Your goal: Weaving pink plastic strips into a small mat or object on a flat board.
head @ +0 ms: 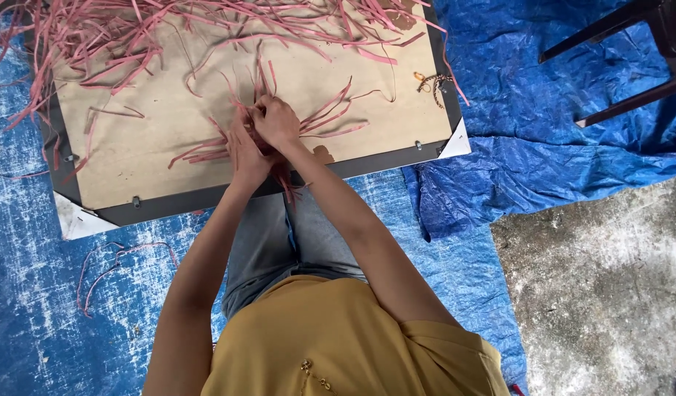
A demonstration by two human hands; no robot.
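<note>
Blue tarp (52, 293), board (154, 139) on it. We note left hand (244, 150) and right hand (275, 121) both closed on pink strips (327, 117). Risk: thin strips tear if overpulled.

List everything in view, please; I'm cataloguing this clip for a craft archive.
board: one, tan with dark frame and white corners, on the tarp
pink strips: many, pink, heaped along the board's far edge, some loose
strip bundle: one, pink, mid-board, gripped by both hands
tarp: one, blue, covering the floor
concrete floor: grey, bare at lower right
chair legs: dark, upper right
small metal item: one, board's right edge, unclear
left hand: closed on bundle
right hand: closed on bundle
</note>
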